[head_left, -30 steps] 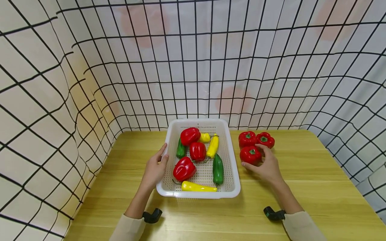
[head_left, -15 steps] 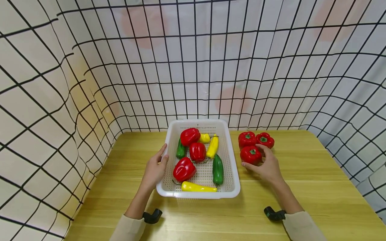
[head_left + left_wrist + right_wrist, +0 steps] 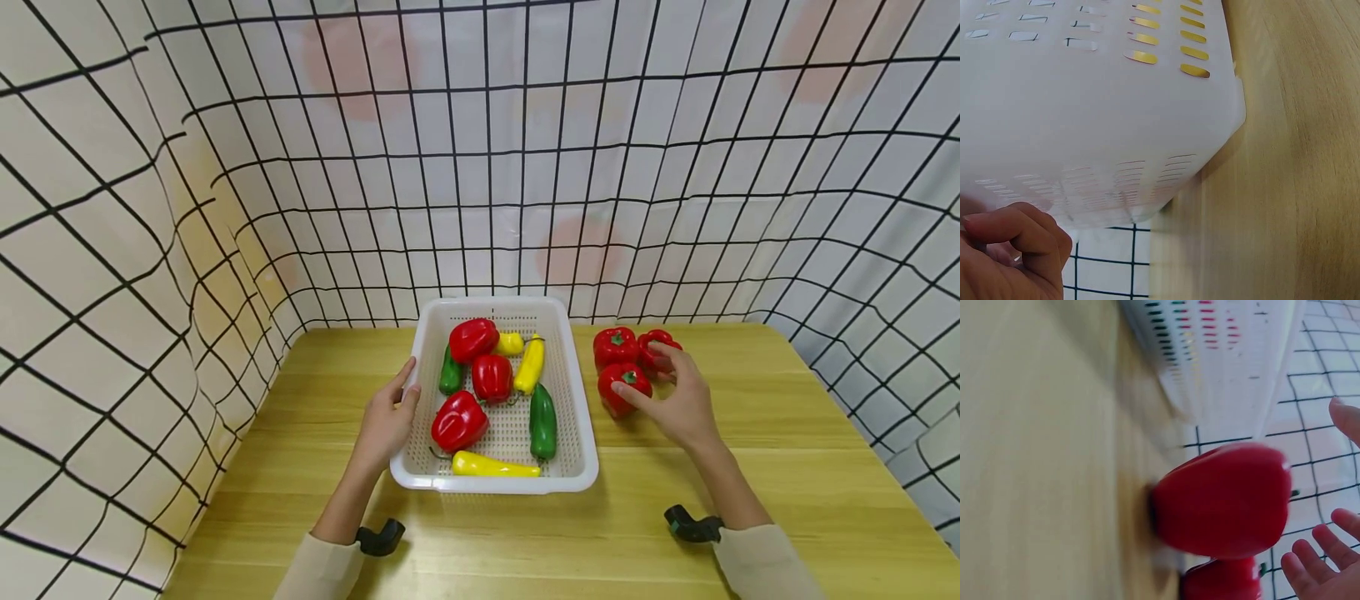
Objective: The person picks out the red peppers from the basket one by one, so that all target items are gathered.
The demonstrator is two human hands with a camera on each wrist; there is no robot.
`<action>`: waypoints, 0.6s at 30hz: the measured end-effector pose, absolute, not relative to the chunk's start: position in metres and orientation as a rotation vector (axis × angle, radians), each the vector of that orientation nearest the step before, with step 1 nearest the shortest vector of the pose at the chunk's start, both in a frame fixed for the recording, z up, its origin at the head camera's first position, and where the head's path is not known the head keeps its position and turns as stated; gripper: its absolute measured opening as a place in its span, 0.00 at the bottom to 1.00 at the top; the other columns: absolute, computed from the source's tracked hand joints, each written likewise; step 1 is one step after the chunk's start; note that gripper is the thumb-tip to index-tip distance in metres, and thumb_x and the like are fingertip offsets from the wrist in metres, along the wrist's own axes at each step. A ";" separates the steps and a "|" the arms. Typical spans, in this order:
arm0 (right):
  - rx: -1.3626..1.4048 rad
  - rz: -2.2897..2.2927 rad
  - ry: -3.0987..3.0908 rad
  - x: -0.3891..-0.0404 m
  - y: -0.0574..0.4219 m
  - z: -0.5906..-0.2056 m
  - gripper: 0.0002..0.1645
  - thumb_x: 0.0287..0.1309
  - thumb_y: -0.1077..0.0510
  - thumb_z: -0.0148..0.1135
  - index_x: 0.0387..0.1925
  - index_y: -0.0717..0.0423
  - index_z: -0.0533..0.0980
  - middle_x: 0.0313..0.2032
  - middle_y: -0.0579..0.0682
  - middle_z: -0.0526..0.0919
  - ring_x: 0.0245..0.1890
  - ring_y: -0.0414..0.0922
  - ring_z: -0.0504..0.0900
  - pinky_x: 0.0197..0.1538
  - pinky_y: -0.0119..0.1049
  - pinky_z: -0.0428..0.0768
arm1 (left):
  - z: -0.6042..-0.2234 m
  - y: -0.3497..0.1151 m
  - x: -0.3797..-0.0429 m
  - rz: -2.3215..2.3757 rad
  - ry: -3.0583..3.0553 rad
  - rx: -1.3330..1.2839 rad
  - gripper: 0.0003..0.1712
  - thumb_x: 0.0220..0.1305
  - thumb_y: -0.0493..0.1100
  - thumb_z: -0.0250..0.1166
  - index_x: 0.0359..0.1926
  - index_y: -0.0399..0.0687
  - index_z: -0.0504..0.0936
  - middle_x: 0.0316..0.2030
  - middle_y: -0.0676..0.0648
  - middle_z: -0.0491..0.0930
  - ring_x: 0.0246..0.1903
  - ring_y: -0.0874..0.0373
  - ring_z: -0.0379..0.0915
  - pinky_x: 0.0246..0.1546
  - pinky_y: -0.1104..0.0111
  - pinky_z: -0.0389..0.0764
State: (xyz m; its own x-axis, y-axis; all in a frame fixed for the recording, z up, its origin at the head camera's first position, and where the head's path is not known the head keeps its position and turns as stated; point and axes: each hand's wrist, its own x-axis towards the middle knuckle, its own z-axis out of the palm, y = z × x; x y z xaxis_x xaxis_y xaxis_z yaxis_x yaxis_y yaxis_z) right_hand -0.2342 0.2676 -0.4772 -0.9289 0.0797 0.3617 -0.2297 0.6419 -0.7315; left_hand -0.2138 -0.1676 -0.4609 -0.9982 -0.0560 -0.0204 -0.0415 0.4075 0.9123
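Observation:
A white perforated basket (image 3: 495,485) (image 3: 1097,106) sits mid-table with several red, green and yellow peppers inside. My left hand (image 3: 401,392) holds its left rim, thumb on top; one curled finger (image 3: 1022,234) shows by the wall. Three red bell peppers stand right of the basket: a near one (image 3: 613,377) (image 3: 1222,500), a far left one (image 3: 615,344) and a far right one (image 3: 651,342). My right hand (image 3: 648,372) hovers over them with fingers (image 3: 1316,562) straight and spread, holding nothing, and partly hides the far right pepper.
The wooden table (image 3: 787,467) is fenced by a checked cloth wall (image 3: 480,167) at the back and on both sides. Bare wood lies in front of the basket and to the right of the peppers.
My right hand has let go of the near red pepper and lifted back over the group, fingers spread. The left hand and basket have stayed put.

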 end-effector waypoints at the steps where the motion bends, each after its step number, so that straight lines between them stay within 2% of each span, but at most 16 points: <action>1: 0.122 1.193 -2.495 -0.234 0.267 -0.474 0.49 0.53 0.44 0.79 0.70 0.57 0.67 0.65 0.59 0.73 0.62 0.57 0.74 0.57 0.16 0.72 | -0.461 -0.168 -0.214 -1.702 -2.626 0.092 0.31 0.79 0.52 0.55 0.78 0.74 0.62 0.60 0.33 0.78 0.45 0.42 0.86 0.33 0.55 0.91; 2: 0.127 1.200 -2.488 -0.234 0.266 -0.471 0.49 0.53 0.44 0.79 0.70 0.56 0.67 0.66 0.58 0.73 0.62 0.57 0.74 0.56 0.14 0.71 | -0.461 -0.168 -0.214 -1.704 -2.627 0.094 0.30 0.79 0.52 0.55 0.78 0.74 0.62 0.60 0.33 0.78 0.45 0.42 0.85 0.34 0.55 0.91; 4: 0.140 1.213 -2.482 -0.234 0.262 -0.465 0.49 0.53 0.43 0.79 0.71 0.55 0.67 0.66 0.57 0.73 0.63 0.57 0.74 0.60 0.21 0.75 | -0.462 -0.168 -0.215 -1.705 -2.628 0.100 0.30 0.79 0.52 0.55 0.78 0.74 0.62 0.60 0.33 0.78 0.45 0.42 0.85 0.34 0.55 0.91; 7: 0.161 1.237 -2.483 -0.234 0.254 -0.457 0.49 0.55 0.43 0.78 0.71 0.56 0.67 0.66 0.59 0.72 0.63 0.58 0.74 0.65 0.43 0.81 | -0.462 -0.169 -0.215 -1.706 -2.629 0.104 0.31 0.79 0.52 0.55 0.78 0.74 0.62 0.60 0.34 0.78 0.45 0.42 0.85 0.34 0.55 0.91; 9: 0.176 1.268 -2.487 -0.234 0.248 -0.453 0.49 0.55 0.44 0.77 0.72 0.56 0.66 0.65 0.61 0.72 0.63 0.60 0.74 0.65 0.58 0.79 | -0.462 -0.169 -0.215 -1.706 -2.631 0.098 0.31 0.79 0.51 0.55 0.78 0.73 0.62 0.60 0.34 0.78 0.45 0.42 0.85 0.34 0.55 0.91; 10: 0.183 1.286 -2.491 -0.234 0.245 -0.451 0.49 0.56 0.44 0.77 0.72 0.56 0.65 0.65 0.61 0.72 0.63 0.61 0.74 0.65 0.62 0.79 | -0.462 -0.168 -0.215 -1.706 -2.632 0.098 0.31 0.79 0.51 0.55 0.78 0.73 0.62 0.61 0.34 0.78 0.45 0.42 0.85 0.34 0.55 0.91; 13: 0.217 1.344 -2.498 -0.235 0.235 -0.446 0.49 0.56 0.44 0.77 0.72 0.54 0.65 0.66 0.61 0.71 0.64 0.63 0.74 0.64 0.64 0.78 | -0.462 -0.168 -0.215 -1.703 -2.633 0.095 0.31 0.79 0.51 0.55 0.78 0.73 0.62 0.60 0.34 0.78 0.45 0.42 0.85 0.34 0.55 0.91; 18: 0.288 1.378 -2.536 -0.240 0.219 -0.437 0.49 0.55 0.42 0.77 0.73 0.51 0.65 0.67 0.60 0.71 0.65 0.64 0.75 0.64 0.62 0.79 | -0.463 -0.168 -0.215 -1.704 -2.632 0.099 0.31 0.79 0.51 0.55 0.78 0.74 0.62 0.59 0.33 0.79 0.44 0.42 0.85 0.34 0.55 0.91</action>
State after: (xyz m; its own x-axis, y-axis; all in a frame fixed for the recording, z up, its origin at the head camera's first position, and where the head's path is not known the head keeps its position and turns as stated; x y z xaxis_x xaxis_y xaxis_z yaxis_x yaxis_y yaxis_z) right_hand -0.2395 0.2192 -0.4374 -0.9516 -0.0579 0.3018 -0.2847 0.5358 -0.7949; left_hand -0.2153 -0.1684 -0.4628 -0.9980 -0.0559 -0.0303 -0.0505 0.4079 0.9116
